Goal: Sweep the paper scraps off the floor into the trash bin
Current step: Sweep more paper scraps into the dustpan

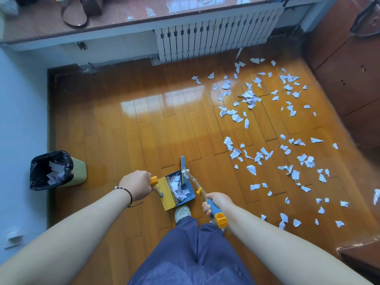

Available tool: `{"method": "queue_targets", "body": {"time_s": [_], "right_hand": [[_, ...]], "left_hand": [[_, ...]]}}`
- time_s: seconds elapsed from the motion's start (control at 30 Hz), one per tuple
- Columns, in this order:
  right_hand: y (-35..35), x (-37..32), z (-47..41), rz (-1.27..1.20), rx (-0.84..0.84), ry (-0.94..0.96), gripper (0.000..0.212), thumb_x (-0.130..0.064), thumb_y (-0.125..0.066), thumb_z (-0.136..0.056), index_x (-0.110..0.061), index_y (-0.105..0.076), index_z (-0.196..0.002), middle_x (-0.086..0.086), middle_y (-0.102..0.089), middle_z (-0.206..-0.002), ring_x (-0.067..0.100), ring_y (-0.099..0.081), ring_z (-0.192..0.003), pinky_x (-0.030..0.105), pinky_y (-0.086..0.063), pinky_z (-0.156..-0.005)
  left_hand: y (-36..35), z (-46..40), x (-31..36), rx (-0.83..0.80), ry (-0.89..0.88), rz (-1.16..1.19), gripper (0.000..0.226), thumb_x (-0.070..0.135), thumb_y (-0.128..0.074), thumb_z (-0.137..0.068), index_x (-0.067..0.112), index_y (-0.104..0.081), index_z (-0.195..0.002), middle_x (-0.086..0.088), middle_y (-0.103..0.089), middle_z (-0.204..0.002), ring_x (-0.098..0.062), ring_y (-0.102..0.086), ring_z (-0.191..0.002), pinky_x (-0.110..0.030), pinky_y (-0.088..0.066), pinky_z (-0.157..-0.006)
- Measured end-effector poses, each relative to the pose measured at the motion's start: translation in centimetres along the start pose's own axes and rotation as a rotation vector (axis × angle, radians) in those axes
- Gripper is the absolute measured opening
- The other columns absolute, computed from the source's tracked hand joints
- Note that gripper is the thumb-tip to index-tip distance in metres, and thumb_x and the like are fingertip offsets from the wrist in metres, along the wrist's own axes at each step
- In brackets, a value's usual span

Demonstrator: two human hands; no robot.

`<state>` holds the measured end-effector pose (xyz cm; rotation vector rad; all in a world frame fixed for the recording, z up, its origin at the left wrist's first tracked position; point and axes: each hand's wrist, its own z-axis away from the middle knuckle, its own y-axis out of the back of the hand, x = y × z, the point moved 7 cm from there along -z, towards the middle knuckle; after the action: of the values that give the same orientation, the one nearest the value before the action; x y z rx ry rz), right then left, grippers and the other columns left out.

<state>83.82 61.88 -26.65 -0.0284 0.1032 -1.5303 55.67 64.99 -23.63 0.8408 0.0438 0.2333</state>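
Note:
Many white paper scraps [267, 120] lie scattered over the right half of the wooden floor [144, 124]. A blue and yellow dustpan [168, 194] stands just ahead of my feet with several scraps inside. My left hand [136, 185] grips the dustpan's handle at its orange end. My right hand [216, 202] grips the blue broom handle [214, 210], and the broom head [183, 171] sits at the dustpan's far edge. A trash bin [61, 171] with a black liner stands at the left by the wall and holds several scraps.
A white radiator [216, 36] runs under the windowsill at the back. Brown cabinets [349, 68] line the right side. A pale wall [20, 120] is on the left. A dark wooden corner [362, 256] sticks in at the lower right. My white shoe [183, 211] is behind the dustpan.

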Motion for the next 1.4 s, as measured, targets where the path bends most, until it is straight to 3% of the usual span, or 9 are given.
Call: {"method": "queue_targets", "body": {"time_s": [0.2, 0.4, 0.57, 0.63, 0.77, 0.83, 0.93, 1.17, 1.4], "right_hand": [[1.7, -2.0, -0.1, 0.101, 0.112, 0.06, 0.014, -0.018, -0.041, -0.101, -0.006, -0.049, -0.102, 0.01, -0.046, -0.062, 0.016, -0.041, -0.031, 0.016, -0.037, -0.033], [2.2, -3.5, -2.3, 0.198, 0.239, 0.093, 0.016, -0.01, -0.046, -0.097, -0.002, -0.055, -0.108, 0.015, -0.05, -0.064, 0.023, -0.045, -0.042, 0.022, -0.041, -0.035], [0.1, -4.7, -2.6, 0.287, 0.197, 0.092, 0.027, -0.011, -0.048, -0.097, -0.003, -0.049, -0.123, 0.015, -0.052, -0.066, 0.022, -0.046, -0.045, 0.02, -0.04, -0.033], [-0.6, -5.0, -1.9, 0.309, 0.17, 0.103, 0.023, -0.012, -0.046, -0.099, -0.003, -0.048, -0.12, 0.014, -0.052, -0.067, 0.02, -0.046, -0.044, 0.018, -0.038, -0.032], [-0.9, -5.1, -0.4, 0.246, 0.081, 0.096, 0.009, -0.012, -0.044, -0.1, -0.008, -0.052, -0.102, 0.011, -0.049, -0.067, 0.015, -0.044, -0.034, 0.016, -0.038, -0.032], [-0.4, -5.0, 0.0, 0.229, 0.085, 0.113, 0.014, -0.013, -0.047, -0.098, -0.008, -0.052, -0.11, 0.012, -0.05, -0.067, 0.017, -0.045, -0.037, 0.018, -0.039, -0.033], [1.6, -5.3, 0.5, 0.209, 0.106, 0.167, 0.022, -0.014, -0.05, -0.096, -0.005, -0.053, -0.117, 0.013, -0.051, -0.067, 0.017, -0.045, -0.036, 0.019, -0.039, -0.034], [9.0, -9.9, 1.8, 0.185, 0.214, 0.253, 0.013, -0.014, -0.05, -0.097, -0.003, -0.056, -0.091, 0.013, -0.051, -0.063, 0.02, -0.046, -0.042, 0.023, -0.041, -0.037], [17.8, -18.0, 1.2, 0.106, 0.308, 0.27, 0.013, -0.011, -0.047, -0.098, -0.005, -0.058, -0.102, 0.012, -0.05, -0.064, 0.021, -0.045, -0.044, 0.021, -0.042, -0.036]], "left_hand": [[-0.2, 0.4, -1.0, 0.013, 0.021, 0.065, 0.021, 0.046, -0.062, -0.095, 0.025, -0.067, -0.095, 0.006, -0.066, -0.079, -0.017, -0.066, -0.073, -0.033, -0.059, -0.067], [0.0, 0.8, -0.4, 0.014, 0.027, 0.063, 0.022, 0.044, -0.06, -0.096, 0.024, -0.067, -0.1, 0.005, -0.068, -0.083, -0.019, -0.066, -0.076, -0.032, -0.056, -0.065], [1.0, 0.3, 0.5, 0.023, 0.029, 0.086, 0.021, 0.041, -0.06, -0.097, 0.022, -0.064, -0.089, 0.005, -0.063, -0.076, -0.019, -0.064, -0.072, -0.028, -0.048, -0.056], [1.2, 0.1, 0.6, 0.022, 0.045, 0.11, 0.022, 0.041, -0.06, -0.097, 0.023, -0.06, -0.085, 0.005, -0.061, -0.075, -0.018, -0.06, -0.069, -0.028, -0.045, -0.056], [1.3, -0.4, 1.0, 0.024, 0.066, 0.179, 0.024, 0.045, -0.062, -0.096, 0.023, -0.063, -0.085, 0.004, -0.065, -0.075, -0.019, -0.064, -0.071, -0.032, -0.056, -0.063], [1.6, -0.6, 1.4, 0.032, 0.073, 0.208, 0.026, 0.045, -0.061, -0.096, 0.023, -0.062, -0.082, 0.003, -0.065, -0.074, -0.02, -0.063, -0.07, -0.032, -0.054, -0.063], [2.0, -1.3, 2.9, 0.043, 0.074, 0.234, 0.029, 0.044, -0.062, -0.096, 0.023, -0.058, -0.076, 0.002, -0.064, -0.072, -0.021, -0.062, -0.067, -0.029, -0.048, -0.057], [4.4, -3.7, 7.9, 0.075, 0.07, 0.269, 0.024, 0.045, -0.061, -0.096, 0.024, -0.064, -0.083, 0.003, -0.066, -0.073, -0.02, -0.064, -0.068, -0.032, -0.054, -0.06], [7.4, -7.2, 14.5, 0.087, 0.083, 0.282, 0.021, 0.042, -0.061, -0.097, 0.025, -0.065, -0.085, 0.004, -0.066, -0.072, -0.018, -0.064, -0.068, -0.033, -0.056, -0.06]]}}
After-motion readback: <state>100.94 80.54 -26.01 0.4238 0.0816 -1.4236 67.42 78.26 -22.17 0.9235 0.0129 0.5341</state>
